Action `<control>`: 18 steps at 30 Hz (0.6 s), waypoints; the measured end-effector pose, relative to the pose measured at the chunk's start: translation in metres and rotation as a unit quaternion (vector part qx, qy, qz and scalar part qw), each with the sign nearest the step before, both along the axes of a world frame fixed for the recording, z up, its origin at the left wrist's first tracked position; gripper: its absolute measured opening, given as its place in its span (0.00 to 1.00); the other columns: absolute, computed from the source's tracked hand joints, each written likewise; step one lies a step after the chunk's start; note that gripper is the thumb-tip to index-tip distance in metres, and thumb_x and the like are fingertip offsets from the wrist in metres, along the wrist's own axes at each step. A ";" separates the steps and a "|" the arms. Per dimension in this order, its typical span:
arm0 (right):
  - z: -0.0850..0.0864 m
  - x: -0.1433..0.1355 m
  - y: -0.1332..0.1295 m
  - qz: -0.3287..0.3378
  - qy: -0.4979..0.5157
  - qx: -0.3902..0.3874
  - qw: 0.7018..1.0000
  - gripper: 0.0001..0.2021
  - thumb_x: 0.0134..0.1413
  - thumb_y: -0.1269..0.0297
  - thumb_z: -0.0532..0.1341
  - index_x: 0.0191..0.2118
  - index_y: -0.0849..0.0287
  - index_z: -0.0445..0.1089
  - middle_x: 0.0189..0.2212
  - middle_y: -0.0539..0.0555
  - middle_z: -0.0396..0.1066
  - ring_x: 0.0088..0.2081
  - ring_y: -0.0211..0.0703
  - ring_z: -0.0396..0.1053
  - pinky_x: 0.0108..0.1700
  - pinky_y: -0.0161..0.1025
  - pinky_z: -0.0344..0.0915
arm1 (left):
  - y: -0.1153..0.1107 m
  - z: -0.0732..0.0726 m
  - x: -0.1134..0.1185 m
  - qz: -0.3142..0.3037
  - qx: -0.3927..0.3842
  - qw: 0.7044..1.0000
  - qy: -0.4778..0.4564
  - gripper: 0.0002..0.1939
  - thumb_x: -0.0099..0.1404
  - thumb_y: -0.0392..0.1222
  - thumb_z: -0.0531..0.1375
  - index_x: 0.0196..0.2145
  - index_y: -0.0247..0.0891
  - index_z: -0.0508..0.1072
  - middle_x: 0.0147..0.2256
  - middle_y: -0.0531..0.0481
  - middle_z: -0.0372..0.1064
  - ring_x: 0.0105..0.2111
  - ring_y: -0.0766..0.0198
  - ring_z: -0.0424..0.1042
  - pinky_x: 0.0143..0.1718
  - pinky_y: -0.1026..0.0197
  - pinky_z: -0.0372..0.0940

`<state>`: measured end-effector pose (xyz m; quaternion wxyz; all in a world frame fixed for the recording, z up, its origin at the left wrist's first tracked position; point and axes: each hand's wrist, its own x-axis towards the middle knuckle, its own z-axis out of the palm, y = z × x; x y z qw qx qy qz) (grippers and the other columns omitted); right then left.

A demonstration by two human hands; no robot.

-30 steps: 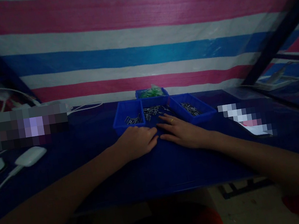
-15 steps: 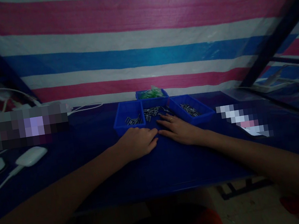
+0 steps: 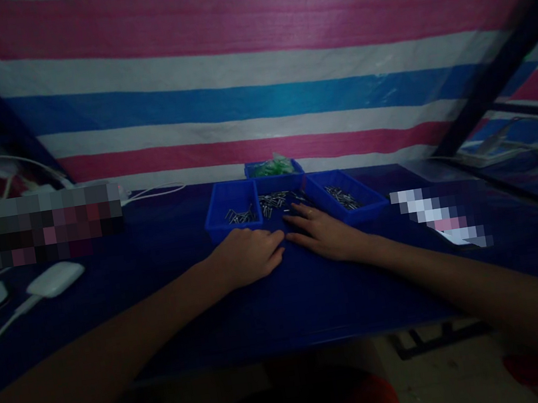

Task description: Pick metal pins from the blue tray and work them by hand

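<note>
My left hand (image 3: pixel 249 256) rests on the blue table (image 3: pixel 286 313) with its fingers curled, just in front of the left blue bin (image 3: pixel 230 197). Whether it holds something small cannot be made out. My right hand (image 3: pixel 327 232) lies palm down beside it, fingers spread, a ring on one finger. Its fingertips are near a pile of small metal pieces (image 3: pixel 273 201) between the bins. More metal pieces lie in the left bin and in the right blue bin (image 3: pixel 348 193). Behind them a third blue bin (image 3: pixel 248 172) holds green items in clear plastic (image 3: pixel 274 166).
At the left are a white charger (image 3: pixel 55 280), cables and a blurred-out object (image 3: pixel 55 225). A partly blurred flat object (image 3: pixel 447 225) lies at the right. A striped sheet (image 3: pixel 274 100) hangs behind, between dark frame posts.
The fingers of my right hand have shifted very slightly at the edge of the metal pieces. My left hand stays in place.
</note>
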<state>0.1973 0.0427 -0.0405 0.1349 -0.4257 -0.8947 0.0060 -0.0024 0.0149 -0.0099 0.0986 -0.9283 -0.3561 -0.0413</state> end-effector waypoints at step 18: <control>0.029 0.000 -0.020 0.179 0.014 -0.031 0.983 0.12 0.56 0.70 0.52 0.44 0.61 0.67 0.40 0.57 0.67 0.42 0.42 0.64 0.45 0.42 0.62 | -0.001 0.000 0.001 0.012 0.003 1.000 -0.006 0.10 0.64 0.43 0.48 0.35 0.37 0.65 0.29 0.50 0.70 0.26 0.63 0.69 0.22 0.64 0.56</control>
